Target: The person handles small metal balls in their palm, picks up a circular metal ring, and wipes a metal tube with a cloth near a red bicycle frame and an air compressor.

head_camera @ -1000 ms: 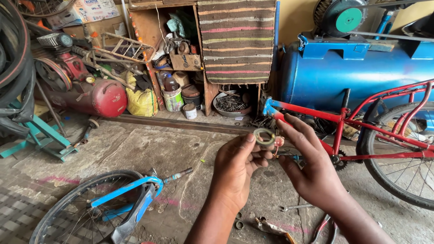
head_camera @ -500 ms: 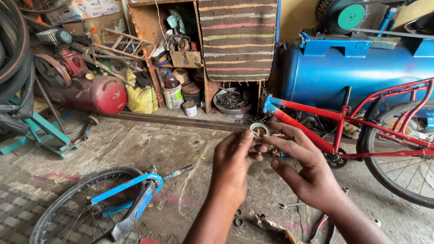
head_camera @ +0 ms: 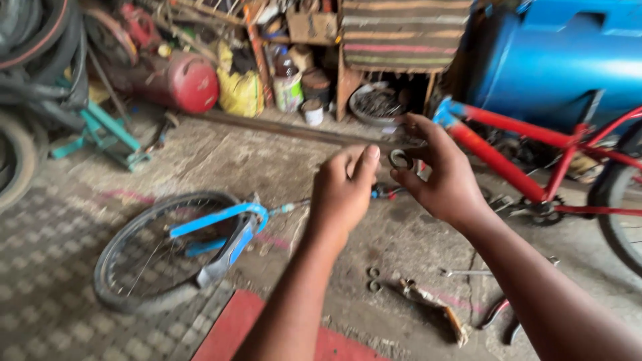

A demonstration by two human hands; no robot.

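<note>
**Small metal ring held up over a cluttered workshop floor**

Head view: the floor point(head_camera: 314, 167) is rough, stained concrete, with patterned paving at the lower left of the frame and a red mat point(head_camera: 234, 327) at the bottom centre. A bicycle wheel point(head_camera: 160, 254) in a blue fork lies left of centre. Along the top runs a row of clutter: a red gas cylinder point(head_camera: 190, 80), a yellow bag point(head_camera: 241, 93), tins and a striped cloth point(head_camera: 401, 33) hanging over a wooden shelf. A big blue tank point(head_camera: 562, 60) fills the upper right, and a red bicycle frame point(head_camera: 515, 144) slants in front of it.

At centre frame the right hand point(head_camera: 441, 180) pinches a small metal ring point(head_camera: 400, 159) between thumb and fingertips, well above the floor. The left hand point(head_camera: 344, 190) is just beside it, fingers curled, thumb raised close to the ring; its grip is loosely curled and whether it touches the ring cannot be told.

Dark tyres at the upper left are cut off by the frame edge. Small nuts point(head_camera: 373, 279) and tools lie on the floor at the lower centre, too blurred to identify further. The rear wheel at the right edge is only partly in view.
</note>
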